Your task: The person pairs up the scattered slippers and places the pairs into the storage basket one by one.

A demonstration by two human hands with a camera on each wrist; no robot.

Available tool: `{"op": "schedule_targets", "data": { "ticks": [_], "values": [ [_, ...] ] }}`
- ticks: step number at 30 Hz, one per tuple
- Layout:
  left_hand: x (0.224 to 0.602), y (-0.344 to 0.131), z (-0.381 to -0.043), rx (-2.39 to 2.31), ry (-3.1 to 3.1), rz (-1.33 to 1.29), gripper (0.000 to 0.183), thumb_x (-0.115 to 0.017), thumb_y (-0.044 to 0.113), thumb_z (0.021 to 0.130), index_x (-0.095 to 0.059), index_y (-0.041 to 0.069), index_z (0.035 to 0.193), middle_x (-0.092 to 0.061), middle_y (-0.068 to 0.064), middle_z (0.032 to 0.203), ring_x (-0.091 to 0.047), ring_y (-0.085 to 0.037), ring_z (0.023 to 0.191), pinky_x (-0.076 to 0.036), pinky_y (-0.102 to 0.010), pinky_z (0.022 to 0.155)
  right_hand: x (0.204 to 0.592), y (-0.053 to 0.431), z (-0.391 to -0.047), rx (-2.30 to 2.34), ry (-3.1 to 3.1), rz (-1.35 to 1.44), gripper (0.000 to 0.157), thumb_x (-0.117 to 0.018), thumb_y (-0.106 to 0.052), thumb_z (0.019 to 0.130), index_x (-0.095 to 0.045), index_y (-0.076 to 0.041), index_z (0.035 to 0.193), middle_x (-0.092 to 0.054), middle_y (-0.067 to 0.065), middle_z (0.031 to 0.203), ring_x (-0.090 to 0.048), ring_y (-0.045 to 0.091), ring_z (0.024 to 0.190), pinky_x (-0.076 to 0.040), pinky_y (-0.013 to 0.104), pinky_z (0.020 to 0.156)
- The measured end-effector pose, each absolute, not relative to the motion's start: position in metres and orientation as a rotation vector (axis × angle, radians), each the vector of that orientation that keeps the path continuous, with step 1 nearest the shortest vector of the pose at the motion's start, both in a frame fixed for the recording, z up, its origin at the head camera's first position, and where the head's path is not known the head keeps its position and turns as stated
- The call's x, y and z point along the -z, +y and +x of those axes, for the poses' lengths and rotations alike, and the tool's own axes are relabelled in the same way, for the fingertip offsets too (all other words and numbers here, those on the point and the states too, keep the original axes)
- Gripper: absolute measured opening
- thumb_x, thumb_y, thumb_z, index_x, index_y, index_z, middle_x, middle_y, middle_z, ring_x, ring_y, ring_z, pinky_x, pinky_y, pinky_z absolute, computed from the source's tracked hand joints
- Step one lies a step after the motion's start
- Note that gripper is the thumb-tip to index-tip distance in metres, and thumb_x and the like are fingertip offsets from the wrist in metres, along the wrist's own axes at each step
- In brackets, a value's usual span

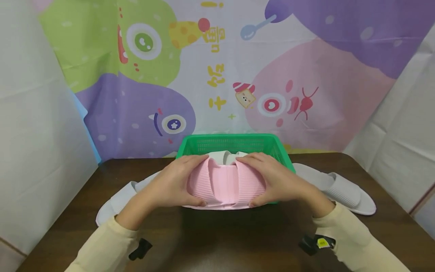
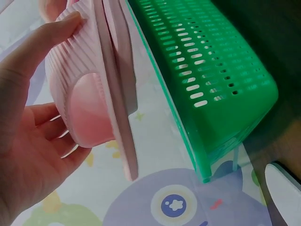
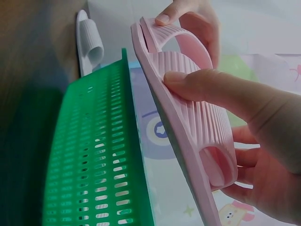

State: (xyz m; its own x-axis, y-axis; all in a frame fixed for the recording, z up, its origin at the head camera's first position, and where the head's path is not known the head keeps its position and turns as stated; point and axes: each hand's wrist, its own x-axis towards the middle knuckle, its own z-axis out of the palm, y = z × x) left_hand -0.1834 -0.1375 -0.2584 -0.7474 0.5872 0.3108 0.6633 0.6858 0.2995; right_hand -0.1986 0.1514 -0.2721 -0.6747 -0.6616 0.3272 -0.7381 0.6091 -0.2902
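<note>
A pair of pink slippers with ribbed straps is held up in front of the green basket. My left hand grips the left end, thumb low on the strap and fingers over its top. At the other end my right hand holds the second strap the same way. In the right wrist view the two pink soles overlap, and they stand apart from the basket wall. Behind the pink straps, pale slippers show inside the basket, mostly hidden.
One pale grey slipper lies on the brown table at left, partly behind my forearm. Another grey slipper lies at right. A cartoon-printed cloth hangs behind the table, with white cloth at both sides.
</note>
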Motion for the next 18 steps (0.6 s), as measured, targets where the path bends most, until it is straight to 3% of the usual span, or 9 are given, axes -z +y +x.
{"op": "schedule_targets", "data": {
  "ticks": [10, 18],
  "values": [
    [0.266, -0.136, -0.182, 0.625, -2.666, -1.014, 0.099, -0.088, 0.04, 0.061, -0.043, 0.008, 0.143, -0.054, -0.007, 0.138, -0.05, -0.025, 0.127, -0.048, -0.045, 0.101, 0.274, 0.152, -0.196, -0.66, -2.66, 1.135, 0.102, -0.09, -0.041, 0.054, -0.046, -0.009, 0.14, -0.052, 0.007, 0.137, -0.045, 0.025, 0.127, -0.051, 0.048, 0.095],
    [0.274, -0.15, -0.18, 0.802, -2.552, -0.996, 0.09, -0.085, 0.039, 0.068, -0.043, 0.011, 0.143, -0.047, -0.009, 0.147, -0.04, -0.03, 0.138, -0.036, -0.055, 0.11, 0.282, 0.157, -0.193, -0.736, -2.631, 1.093, 0.1, -0.089, -0.044, 0.054, -0.047, -0.01, 0.138, -0.054, 0.004, 0.134, -0.047, 0.022, 0.123, -0.054, 0.044, 0.09]
  ]
}}
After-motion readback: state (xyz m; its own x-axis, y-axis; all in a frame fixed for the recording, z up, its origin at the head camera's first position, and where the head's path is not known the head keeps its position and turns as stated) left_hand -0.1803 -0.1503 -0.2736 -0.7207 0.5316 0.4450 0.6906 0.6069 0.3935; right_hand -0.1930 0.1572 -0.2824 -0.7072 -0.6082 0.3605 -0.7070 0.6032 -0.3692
